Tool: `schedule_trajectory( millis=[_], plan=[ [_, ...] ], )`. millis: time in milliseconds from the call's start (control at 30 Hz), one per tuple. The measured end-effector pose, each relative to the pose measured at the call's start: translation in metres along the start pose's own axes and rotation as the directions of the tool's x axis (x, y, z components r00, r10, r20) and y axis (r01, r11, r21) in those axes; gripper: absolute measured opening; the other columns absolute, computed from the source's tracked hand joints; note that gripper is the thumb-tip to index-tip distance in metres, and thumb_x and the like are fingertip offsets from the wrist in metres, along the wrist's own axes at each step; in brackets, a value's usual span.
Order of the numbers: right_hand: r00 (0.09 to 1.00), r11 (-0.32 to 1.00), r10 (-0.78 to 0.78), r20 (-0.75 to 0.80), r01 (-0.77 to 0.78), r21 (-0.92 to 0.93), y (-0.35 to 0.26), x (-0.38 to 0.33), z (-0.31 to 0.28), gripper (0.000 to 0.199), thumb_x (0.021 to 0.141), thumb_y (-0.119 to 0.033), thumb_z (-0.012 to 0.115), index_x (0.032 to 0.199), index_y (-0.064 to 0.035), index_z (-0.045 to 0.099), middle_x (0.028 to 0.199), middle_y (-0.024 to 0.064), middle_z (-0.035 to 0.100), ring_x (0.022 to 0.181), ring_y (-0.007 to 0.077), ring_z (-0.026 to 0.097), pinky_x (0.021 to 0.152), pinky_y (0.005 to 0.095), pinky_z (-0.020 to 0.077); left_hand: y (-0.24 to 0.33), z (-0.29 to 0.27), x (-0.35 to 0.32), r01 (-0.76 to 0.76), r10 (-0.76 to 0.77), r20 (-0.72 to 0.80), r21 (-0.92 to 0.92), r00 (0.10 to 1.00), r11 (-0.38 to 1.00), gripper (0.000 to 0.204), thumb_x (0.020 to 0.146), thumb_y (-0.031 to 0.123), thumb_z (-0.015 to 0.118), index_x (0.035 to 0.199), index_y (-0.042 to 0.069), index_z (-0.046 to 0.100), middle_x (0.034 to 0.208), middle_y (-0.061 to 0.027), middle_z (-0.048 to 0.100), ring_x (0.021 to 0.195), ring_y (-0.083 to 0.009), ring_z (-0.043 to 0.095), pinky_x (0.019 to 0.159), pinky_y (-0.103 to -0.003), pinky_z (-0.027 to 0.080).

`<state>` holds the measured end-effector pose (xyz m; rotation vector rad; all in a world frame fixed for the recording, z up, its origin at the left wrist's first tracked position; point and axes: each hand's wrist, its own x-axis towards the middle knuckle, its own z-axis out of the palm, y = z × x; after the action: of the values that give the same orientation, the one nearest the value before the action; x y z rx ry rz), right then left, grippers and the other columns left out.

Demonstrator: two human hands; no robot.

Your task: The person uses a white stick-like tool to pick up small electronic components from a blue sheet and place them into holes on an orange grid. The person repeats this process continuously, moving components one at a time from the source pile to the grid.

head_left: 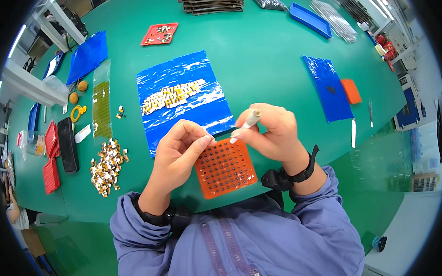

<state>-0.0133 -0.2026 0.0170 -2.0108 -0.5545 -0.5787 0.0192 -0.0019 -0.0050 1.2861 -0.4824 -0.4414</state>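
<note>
Pinched in right hand [272, 131], pale tool [252, 118]; its tip hidden.

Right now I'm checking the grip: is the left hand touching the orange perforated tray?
Cannot tell. In the head view the left hand overlaps the orange tray's upper-left corner, hiding whether fingers rest on it or hover above.

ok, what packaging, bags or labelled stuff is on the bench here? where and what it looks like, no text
Blue plastic bag: centre of the table, flat, shiny, with a pale yellow-white patch.
Clear bag: left of it, long, narrow, olive-green contents.
Blue sheet: right side, flat, dark spot in the middle.
Clear dark-filled bag: far edge, crumpled.
Clear long bag: far right, ribbed.
No screens visible.
</note>
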Motion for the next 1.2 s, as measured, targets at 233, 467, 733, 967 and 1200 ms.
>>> schedule_trajectory(
  millis=[233, 467, 733, 967, 1200],
  plan=[
    [0.902, 0.868, 0.296, -0.315, -0.116, 0.483, 0.001, 0.000, -0.005, 0.005, 0.079, -0.001, 0.061, 0.078, -0.0004, 0.056, 0.067, -0.0019, 0.053, 0.059, 0.0019, 0.045, 0.051, 0.0166, 0.0347, 0.005, -0.013, 0.004, -0.092, 0.111, -0.078, 0.218, 0.991, 0.972, 0.003, 0.082, 0.002, 0.055, 0.084, 0.000, 0.053, 0.077, -0.0044, 0.057, 0.073, -0.0089, 0.055, 0.067, -0.021, 0.043],
    [0.908, 0.779, 0.355, -0.224, -0.154, 0.608, 0.015, -0.001, -0.006, 0.004, 0.082, -0.003, 0.058, 0.080, -0.0009, 0.055, 0.063, -0.0049, 0.047, 0.057, 0.0002, 0.040, 0.049, 0.0157, 0.0305, 0.040, -0.076, -0.031, 0.141, 0.228, -0.292, 0.847, 0.929, 0.513, 0.009, 0.073, 0.004, 0.063, 0.080, 0.000, 0.059, 0.070, -0.0095, 0.060, 0.066, -0.0154, 0.060, 0.061, -0.025, 0.045],
    [0.934, 0.719, 0.335, -0.127, -0.166, 0.675, 0.003, -0.004, 0.006, 0.007, 0.082, -0.006, 0.059, 0.081, -0.0005, 0.055, 0.064, -0.0051, 0.048, 0.057, -0.0009, 0.042, 0.049, 0.0152, 0.0321, 0.065, -0.100, -0.040, 0.155, 0.065, -0.164, 0.980, 0.984, 0.125, 0.014, 0.070, 0.013, 0.066, 0.077, 0.002, 0.060, 0.079, -0.0128, 0.059, 0.073, -0.0285, 0.056, 0.065, -0.034, 0.044],
    [0.891, 0.628, 0.417, -0.181, -0.138, 0.766, 0.014, -0.003, -0.006, 0.008, 0.083, -0.008, 0.057, 0.081, -0.0010, 0.055, 0.068, -0.0026, 0.054, 0.058, 0.0002, 0.047, 0.050, 0.0153, 0.0360, 0.025, -0.051, 0.067, -0.069, -0.023, 0.074, 0.979, 0.997, 0.194, 0.017, 0.072, 0.017, 0.065, 0.081, 0.004, 0.061, 0.079, -0.0124, 0.058, 0.079, -0.0277, 0.056, 0.071, -0.037, 0.044],
    [0.883, 0.583, 0.447, -0.143, -0.166, 0.795, 0.018, -0.001, -0.007, 0.009, 0.083, -0.009, 0.058, 0.080, -0.0020, 0.054, 0.068, -0.0029, 0.054, 0.058, -0.0011, 0.046, 0.050, 0.0142, 0.0358, -0.013, -0.050, 0.093, -0.028, 0.044, 0.024, 0.995, 0.999, 0.097, 0.018, 0.068, 0.019, 0.068, 0.075, 0.006, 0.057, 0.084, -0.0125, 0.051, 0.088, -0.0304, 0.049, 0.077, -0.038, 0.040]
  ],
)
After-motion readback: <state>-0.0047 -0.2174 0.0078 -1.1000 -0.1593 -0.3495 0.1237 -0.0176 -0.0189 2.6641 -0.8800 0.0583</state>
